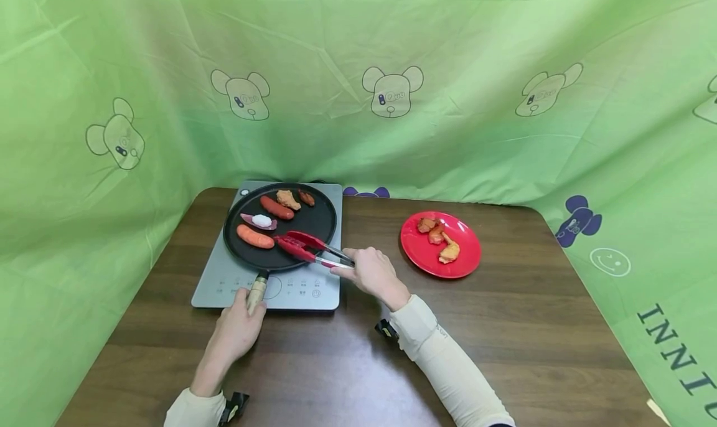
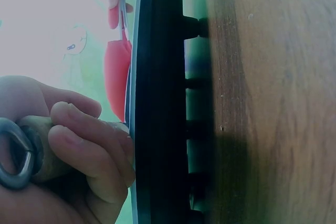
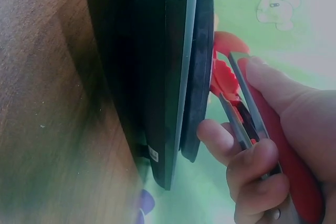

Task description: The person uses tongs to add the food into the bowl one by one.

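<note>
My left hand (image 1: 238,324) grips the pale handle of a round black frying pan (image 1: 310,225), its fingers curled round it in the left wrist view. In my right hand (image 1: 374,274) is a pair of red-tipped tongs (image 1: 305,246), held low over the pan's right side, arms slightly apart. The tong tips are right at the end of an orange scored sausage (image 1: 255,236). Beyond it lie a purple slice with a white top (image 1: 259,221), a darker red sausage (image 1: 277,207), a fried chicken piece (image 1: 288,199) and a small brown piece (image 1: 306,197).
Beneath the pan is a silver induction cooker (image 1: 215,284), with touch controls along its front. A red plate (image 1: 411,243) with several chicken pieces stands to the right on the wooden table (image 1: 504,327). Green printed cloth (image 1: 313,128) hangs behind and at both sides.
</note>
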Motion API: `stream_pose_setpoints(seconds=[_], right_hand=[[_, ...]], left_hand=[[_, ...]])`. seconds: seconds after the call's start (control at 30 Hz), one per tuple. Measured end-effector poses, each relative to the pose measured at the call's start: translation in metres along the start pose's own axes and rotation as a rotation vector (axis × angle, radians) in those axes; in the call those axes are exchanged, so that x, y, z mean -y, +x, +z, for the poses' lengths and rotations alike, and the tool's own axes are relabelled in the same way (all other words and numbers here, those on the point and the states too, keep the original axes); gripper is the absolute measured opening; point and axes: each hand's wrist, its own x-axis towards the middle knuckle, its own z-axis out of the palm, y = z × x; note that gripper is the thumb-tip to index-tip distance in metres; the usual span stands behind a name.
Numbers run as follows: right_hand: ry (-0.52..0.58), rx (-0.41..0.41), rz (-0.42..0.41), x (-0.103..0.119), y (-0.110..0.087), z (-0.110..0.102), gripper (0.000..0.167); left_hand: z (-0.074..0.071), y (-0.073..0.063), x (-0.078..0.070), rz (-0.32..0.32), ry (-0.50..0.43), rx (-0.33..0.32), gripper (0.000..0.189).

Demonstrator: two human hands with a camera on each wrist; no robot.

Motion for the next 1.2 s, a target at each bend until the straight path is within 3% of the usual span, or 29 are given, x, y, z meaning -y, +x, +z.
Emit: stream_pose_setpoints(seconds=[0.2,0.53,0.73,1.2], right_hand=[[-0.011,0.015,0.015,0.001,0.002,0.001,0.034],[0.044,-0.031,-0.005,0.002,-0.001,-0.004,0.038],[0.040,-0.038,0.027,-0.001,-0.004,-0.009,0.035],[0.047,-0.090,0.102,-0.032,-0.021,-0.026,0.032]], left_hand=[[0.001,0.000,0.001,0.005,-0.001,-0.005,0.042],[-0.001,-0.001,-0.001,-0.005,-0.007,0.005,0.041],[0.000,-0.001,-0.001,-0.012,-0.004,0.004,0.040],[0.000,-0.001,-0.001,-0.011,0.004,0.009,0.043]])
